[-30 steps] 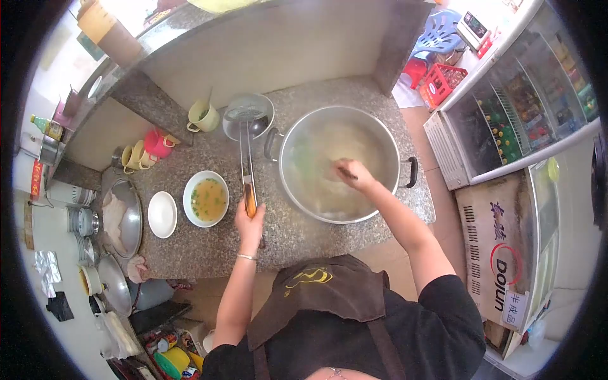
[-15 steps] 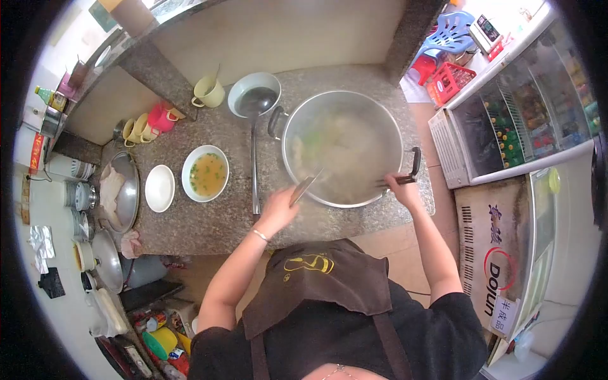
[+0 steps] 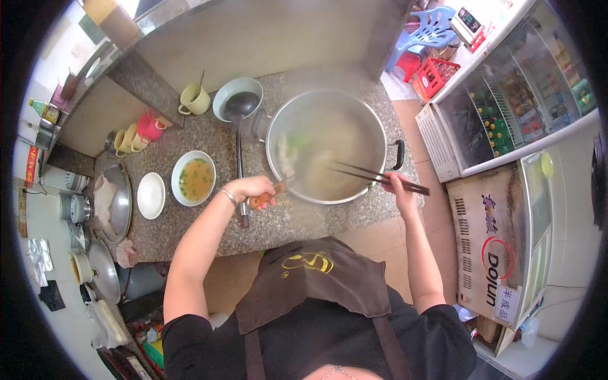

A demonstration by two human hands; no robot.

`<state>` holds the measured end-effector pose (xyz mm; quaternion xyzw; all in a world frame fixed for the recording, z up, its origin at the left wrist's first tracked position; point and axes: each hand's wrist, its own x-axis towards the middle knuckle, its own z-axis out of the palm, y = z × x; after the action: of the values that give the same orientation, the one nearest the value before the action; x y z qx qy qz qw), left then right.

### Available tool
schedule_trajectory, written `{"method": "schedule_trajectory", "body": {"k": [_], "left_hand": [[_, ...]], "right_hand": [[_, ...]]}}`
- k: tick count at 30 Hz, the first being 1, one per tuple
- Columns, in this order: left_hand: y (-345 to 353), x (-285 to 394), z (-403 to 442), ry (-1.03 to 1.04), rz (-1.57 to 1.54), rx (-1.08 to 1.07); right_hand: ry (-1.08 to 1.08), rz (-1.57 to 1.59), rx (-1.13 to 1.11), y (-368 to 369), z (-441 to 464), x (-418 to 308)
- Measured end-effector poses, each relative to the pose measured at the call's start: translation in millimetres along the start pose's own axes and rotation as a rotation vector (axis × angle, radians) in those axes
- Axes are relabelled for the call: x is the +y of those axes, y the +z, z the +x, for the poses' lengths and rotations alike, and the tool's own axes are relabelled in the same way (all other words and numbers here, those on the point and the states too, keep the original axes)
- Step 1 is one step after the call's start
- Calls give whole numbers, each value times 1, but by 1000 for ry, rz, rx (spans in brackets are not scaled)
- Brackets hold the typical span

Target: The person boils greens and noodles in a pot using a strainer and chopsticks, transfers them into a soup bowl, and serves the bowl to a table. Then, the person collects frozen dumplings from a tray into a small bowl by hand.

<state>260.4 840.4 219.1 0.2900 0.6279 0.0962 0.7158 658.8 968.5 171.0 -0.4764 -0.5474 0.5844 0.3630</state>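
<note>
Clock faces are centred on the big metal pot [image 3: 297,104], which sits on the speckled counter [image 3: 209,237] in front of the person. Hands apart, each wrapped round its own tool. Left hand [image 3: 256,191] at the pot's 8 o'clock, closed on a wooden-handled tool [image 3: 259,200]; its metal end points toward 2 and reaches over the rim, far end lost in steam. Right hand [image 3: 402,189] at 4 o'clock, gripping dark chopsticks [image 3: 362,174]; they cross the rim pointing toward 10, tips inside just below pot centre. Can't tell if tips are in the liquid. Pot contents: cloudy, green bits toward 9. Ladle [image 3: 242,106] head rests in a pale bowl [image 3: 229,90] at 10 o'clock; handle runs toward 6 and passes beneath left hand, contact unclear. Cream mug [image 3: 197,104] just beside that bowl, toward 9. Soup bowl [image 3: 176,183] with chopped greens between 8 and 9; white bowl [image 3: 151,196] just beyond it, then metal basin [image 3: 130,209] farther out, same bearing.
</note>
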Motion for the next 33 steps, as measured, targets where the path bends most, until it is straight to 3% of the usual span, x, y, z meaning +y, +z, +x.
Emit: {"method": "schedule_trajectory", "body": {"k": [1,3,6,8,10,12,14,15,16,18,19,22,24,26,27,28,30,33], "left_hand": [[-9,-13,0,3,1,5],[-22,-42,3,83,-357,-96],[-17,-60,-9,106,-567,-32],[-10,-56,-12,122,-527,-34],[6,-38,-22,141,-107,105],[23,-15,-31,92,42,165],[41,6,-43,69,769,295],[46,2,-39,162,934,363],[51,3,-38,161,925,362],[58,10,-38,174,1172,369],[58,16,-38,174,1166,373],[43,42,-36,-21,952,83],[22,42,-31,-51,657,34],[-3,28,-20,22,445,-22],[-9,20,-22,7,230,5],[-16,9,-21,11,236,8],[-30,-27,-8,121,-159,-97],[-18,-59,-7,138,-525,-84]], "right_hand": [[-17,-9,24,0,1,-24],[-111,4,114,-7,4,-58],[-238,-34,195,-6,27,-61],[-366,-503,206,0,45,-36],[-428,-633,39,4,57,5],[-145,-712,-103,16,43,15],[-131,-685,-190,21,30,22],[5,-565,-272,15,30,41],[7,-570,-279,13,23,45],[92,-57,-201,6,13,51],[115,47,-177,1,8,42],[-37,59,-100,-8,-5,20],[-67,75,-82,-11,-6,14],[-111,-489,-133,-11,-5,5],[-144,-454,-153,-8,-7,-2],[-149,-452,-148,-9,-5,-7],[-109,-71,-119,-10,-1,-18],[-172,-134,31,-17,13,-49]]}}
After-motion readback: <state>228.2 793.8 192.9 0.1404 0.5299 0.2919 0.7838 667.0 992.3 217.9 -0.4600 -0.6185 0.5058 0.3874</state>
